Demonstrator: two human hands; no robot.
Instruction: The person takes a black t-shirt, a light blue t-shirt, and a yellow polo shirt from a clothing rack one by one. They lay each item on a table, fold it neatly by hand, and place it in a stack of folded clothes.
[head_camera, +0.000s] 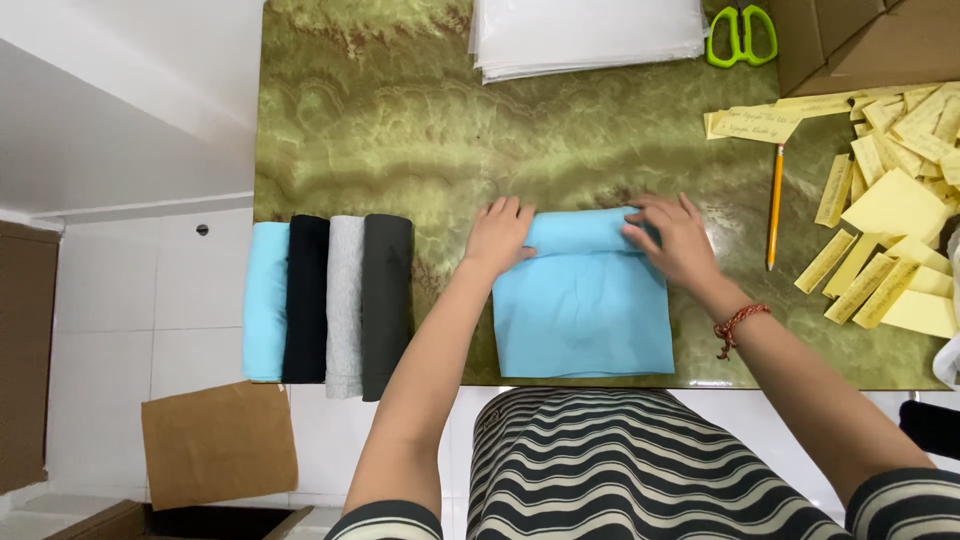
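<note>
While both hands press the rolled far edge of the light blue folded cloth (583, 310) on the green marbled table (400, 130) | left hand (497, 237) grips the roll's left end | right hand (672, 238) grips its right end | four rolled cloths (328, 300) lie left of it | pencil (774, 205) and yellow paper slips (890, 210) right of it | green scissors (741, 35) beyond it.

Bare green marbled tabletop (400, 130) is lying open beyond the light blue folded cloth (585, 310). Four rolled cloths (330, 300) are blocking its left; an orange pencil (775, 205) and yellow paper slips (890, 220) are crowding its right.
</note>
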